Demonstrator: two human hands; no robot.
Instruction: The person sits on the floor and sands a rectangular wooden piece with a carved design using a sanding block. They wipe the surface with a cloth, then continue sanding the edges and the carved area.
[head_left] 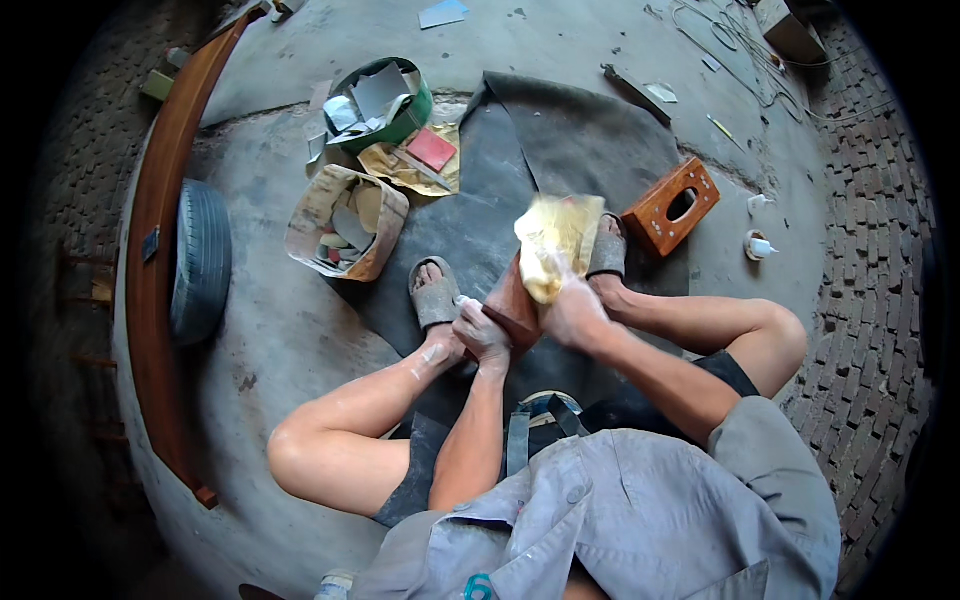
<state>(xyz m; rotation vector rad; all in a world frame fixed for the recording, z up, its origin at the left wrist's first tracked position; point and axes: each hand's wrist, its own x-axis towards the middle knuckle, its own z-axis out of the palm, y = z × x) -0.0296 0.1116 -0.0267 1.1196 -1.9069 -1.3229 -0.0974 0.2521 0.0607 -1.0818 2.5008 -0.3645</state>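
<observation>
Between my bent legs sits a reddish-brown wooden piece, partly hidden by my hands. My left hand, dusted white, is closed around its near left side. My right hand is blurred by motion and grips a sheet of yellow sandpaper at its near edge. The sheet lies over the far right part of the wooden piece, bent and shiny. Beyond my right foot stands an orange-brown wooden box with an oval opening and pale spots.
A dark mat lies under my feet. At the left are a cut-open plastic container of discs, a green tub of sheets, a red block, a tyre and a long wooden beam. A small bottle stands right.
</observation>
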